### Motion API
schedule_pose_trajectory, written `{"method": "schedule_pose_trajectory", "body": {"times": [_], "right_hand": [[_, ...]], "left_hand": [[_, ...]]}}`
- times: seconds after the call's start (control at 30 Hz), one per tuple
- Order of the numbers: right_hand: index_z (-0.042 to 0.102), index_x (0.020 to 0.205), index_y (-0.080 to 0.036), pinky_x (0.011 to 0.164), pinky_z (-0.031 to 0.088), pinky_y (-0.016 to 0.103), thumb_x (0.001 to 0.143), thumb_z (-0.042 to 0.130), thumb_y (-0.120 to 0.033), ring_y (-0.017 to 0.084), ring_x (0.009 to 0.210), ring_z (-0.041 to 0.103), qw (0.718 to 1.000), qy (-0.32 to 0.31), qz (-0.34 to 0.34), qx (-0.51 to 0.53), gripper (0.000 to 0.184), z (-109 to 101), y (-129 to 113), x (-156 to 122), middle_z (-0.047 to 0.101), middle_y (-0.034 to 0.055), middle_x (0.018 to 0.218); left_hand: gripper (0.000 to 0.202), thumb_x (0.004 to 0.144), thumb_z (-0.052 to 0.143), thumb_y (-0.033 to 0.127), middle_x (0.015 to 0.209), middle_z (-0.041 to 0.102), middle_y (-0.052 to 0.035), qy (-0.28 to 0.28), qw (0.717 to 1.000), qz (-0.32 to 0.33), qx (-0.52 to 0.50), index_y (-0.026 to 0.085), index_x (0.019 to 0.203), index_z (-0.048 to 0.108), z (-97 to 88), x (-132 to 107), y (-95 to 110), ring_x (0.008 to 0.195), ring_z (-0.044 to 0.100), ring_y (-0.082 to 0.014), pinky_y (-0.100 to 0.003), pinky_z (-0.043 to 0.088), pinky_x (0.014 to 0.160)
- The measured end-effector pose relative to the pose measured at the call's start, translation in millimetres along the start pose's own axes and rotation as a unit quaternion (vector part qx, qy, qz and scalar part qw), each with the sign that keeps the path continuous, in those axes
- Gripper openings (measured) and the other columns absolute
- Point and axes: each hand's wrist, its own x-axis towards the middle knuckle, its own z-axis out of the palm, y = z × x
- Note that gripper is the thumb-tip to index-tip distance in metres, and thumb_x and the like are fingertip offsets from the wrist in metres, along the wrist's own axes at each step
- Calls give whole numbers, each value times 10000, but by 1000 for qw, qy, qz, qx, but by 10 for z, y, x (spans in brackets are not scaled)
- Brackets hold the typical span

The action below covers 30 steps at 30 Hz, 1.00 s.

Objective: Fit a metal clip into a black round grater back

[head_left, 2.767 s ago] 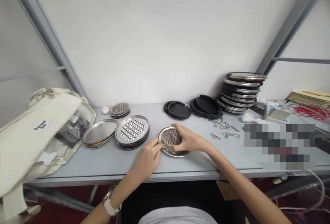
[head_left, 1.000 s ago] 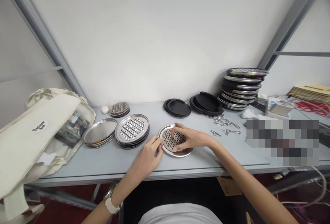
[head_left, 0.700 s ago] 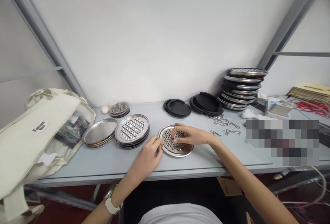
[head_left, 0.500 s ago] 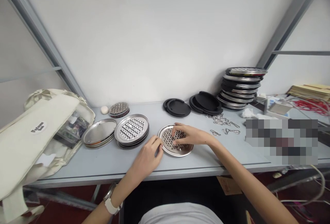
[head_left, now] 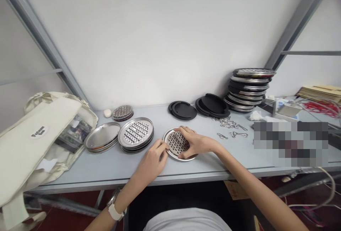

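Observation:
A round metal grater disc (head_left: 176, 143) lies inside a shallow metal ring-rimmed plate (head_left: 170, 157) at the front middle of the table. My right hand (head_left: 195, 143) spans the disc from the right, thumb at its near edge and fingers at its far edge. The disc's right part is hidden beneath that palm. My left hand (head_left: 156, 155) is closed at the plate's left rim, fingertips pinching the edge. Left of it stands a stack of metal plates (head_left: 136, 134), the top one with grating holes. Plain metal plates (head_left: 102, 137) are piled farther left.
Smaller grater discs (head_left: 122, 111) and a white round object (head_left: 107, 113) sit at the back left. Black round holders (head_left: 184, 110) and a tall stack of rimmed discs (head_left: 250, 89) stand behind. Metal clips (head_left: 238, 134) lie right; a cream bag (head_left: 57, 128) is at the left edge.
My right hand has shifted slightly left over the disc, its thumb moving down to the near edge and its grip spreading wider. My left hand stays at the rim.

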Motion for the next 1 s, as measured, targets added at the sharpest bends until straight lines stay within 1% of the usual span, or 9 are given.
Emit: {"method": "schedule_pose_trajectory", "body": {"times": [0.1,0.27,0.43,0.5,0.6,0.67,0.77,0.87,1.0], "right_hand": [[376,1334,-163,1057,346,477,593,769,-421,343,1249,411,999,41,-18,-8,877,28,-42,-1,455,156,1293],[395,1305,-147,1021,366,479,563,774,-408,348,1194,421,997,65,-23,-24,873,74,-59,17,458,159,1253],[397,1302,-148,1017,367,491,554,780,-377,353,1185,427,997,76,-12,-17,871,72,-45,17,473,157,1238],[365,1334,-166,1024,363,494,574,774,-378,349,1206,421,997,69,-17,1,889,52,-34,0,472,153,1263],[297,1397,-201,1046,350,502,623,753,-402,344,1261,392,998,44,-38,19,920,30,-25,-25,429,153,1342],[353,1369,-213,1034,353,518,630,750,-388,348,1230,407,998,50,-26,-5,857,31,-28,-26,453,141,1288],[437,1324,-250,1011,372,504,648,744,-397,340,1184,425,998,46,-21,-20,756,51,-26,-4,463,115,1218],[451,1329,-294,1015,366,501,665,740,-418,335,1180,422,999,46,-22,-15,734,69,0,16,446,101,1221],[424,1356,-310,1016,363,508,657,753,-418,343,1199,406,999,38,-24,-5,780,69,44,17,430,100,1245]], "left_hand": [[229,911,415,54,971,546,-24,1,1000,-5,5,199,980,579,-7,-1,8,863,549,-151,-269,425,832],[235,912,417,52,955,550,-17,-6,1000,-11,-5,200,967,591,-36,1,31,856,548,-148,-255,417,814],[288,904,398,42,972,550,-25,-9,1000,-3,-12,205,1007,612,-44,0,17,894,552,-154,-265,417,845],[304,898,396,39,970,550,-29,-3,1000,1,-7,205,1018,621,-39,-1,7,906,552,-159,-275,416,861],[291,886,398,29,943,558,-26,7,1000,-1,-7,195,966,623,-30,3,1,876,557,-154,-276,424,846],[285,881,392,22,923,561,-25,13,1000,-6,-5,192,941,612,-25,8,2,857,557,-154,-275,432,821],[318,883,393,18,946,564,-32,20,1000,-7,10,200,1040,602,-22,9,3,903,557,-169,-289,437,833],[403,899,414,27,1004,566,-42,10,1000,8,17,226,1208,580,-27,1,-3,956,559,-178,-301,442,867],[414,911,408,26,1002,567,-45,4,1000,15,8,226,1210,612,-42,-4,-14,961,562,-176,-310,446,895]]}}
